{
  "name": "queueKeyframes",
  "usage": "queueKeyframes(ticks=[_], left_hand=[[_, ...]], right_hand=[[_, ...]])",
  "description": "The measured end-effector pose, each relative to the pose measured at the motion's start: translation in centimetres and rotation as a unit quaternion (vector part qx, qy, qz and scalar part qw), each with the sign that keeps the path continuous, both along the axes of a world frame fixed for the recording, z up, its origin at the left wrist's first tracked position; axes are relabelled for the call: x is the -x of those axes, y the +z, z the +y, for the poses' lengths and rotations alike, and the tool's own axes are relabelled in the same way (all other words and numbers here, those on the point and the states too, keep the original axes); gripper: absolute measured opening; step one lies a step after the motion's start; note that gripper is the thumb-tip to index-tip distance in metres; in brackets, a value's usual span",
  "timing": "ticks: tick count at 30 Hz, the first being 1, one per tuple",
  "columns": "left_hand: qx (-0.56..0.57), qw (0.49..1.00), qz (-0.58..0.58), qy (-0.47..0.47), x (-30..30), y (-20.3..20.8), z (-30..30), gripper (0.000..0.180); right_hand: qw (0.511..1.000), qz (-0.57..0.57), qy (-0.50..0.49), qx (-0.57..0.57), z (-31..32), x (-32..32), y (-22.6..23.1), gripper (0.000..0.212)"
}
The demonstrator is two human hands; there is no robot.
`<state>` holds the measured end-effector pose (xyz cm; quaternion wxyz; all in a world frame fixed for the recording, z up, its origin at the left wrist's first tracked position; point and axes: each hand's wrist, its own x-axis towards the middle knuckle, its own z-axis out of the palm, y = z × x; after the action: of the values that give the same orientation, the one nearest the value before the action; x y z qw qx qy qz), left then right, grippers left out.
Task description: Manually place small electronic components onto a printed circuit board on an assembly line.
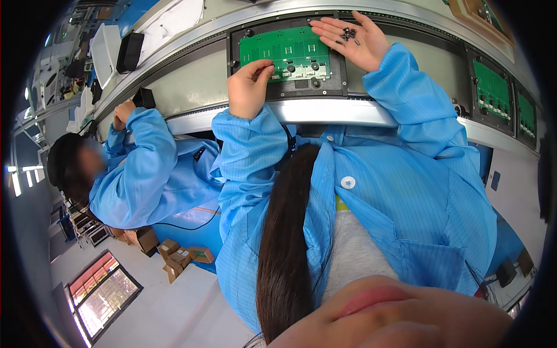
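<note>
A green circuit board (272, 49) lies in a black frame (290, 91) in front of me. My left hand (248, 88) is at its near edge, thumb and forefinger closed in a pinch; whatever is between the fingertips is too small to make out. White connectors and round black knobs (315, 66) sit along the board's near side. My right hand (358, 43) is palm up, fingers stretched out, over the frame's right end. Several small black components (348, 34) with metal legs rest loose on that palm.
The frame sits on a conveyor with a metal rail (342, 113). Further right are more framed green boards (492, 90). On the left, a co-worker in a blue smock (139, 180) works beside a black bin (144, 97). Another black bin (130, 52) and white papers (171, 26) are beyond.
</note>
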<state>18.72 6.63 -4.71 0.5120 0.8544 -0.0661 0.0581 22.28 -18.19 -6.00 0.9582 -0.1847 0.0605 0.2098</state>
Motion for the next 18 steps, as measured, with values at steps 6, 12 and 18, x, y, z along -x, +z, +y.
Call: queueKeyframes(ticks=[6,12,18], left_hand=[[-0.108,0.993,-0.036,-0.041,-0.6,-0.1,0.7,0.011],[-0.135,0.988,-0.055,-0.052,-0.6,-0.4,0.4,0.012],[-0.147,0.980,-0.104,-0.079,-0.8,-0.7,-0.3,0.009]], right_hand=[[1.000,-0.006,-0.015,0.001,-0.3,-0.3,-0.2,0.056],[1.000,0.009,-0.026,0.002,-0.2,-0.2,-0.5,0.054],[0.976,-0.038,0.097,-0.189,-1.5,-1.9,-4.1,0.047]])
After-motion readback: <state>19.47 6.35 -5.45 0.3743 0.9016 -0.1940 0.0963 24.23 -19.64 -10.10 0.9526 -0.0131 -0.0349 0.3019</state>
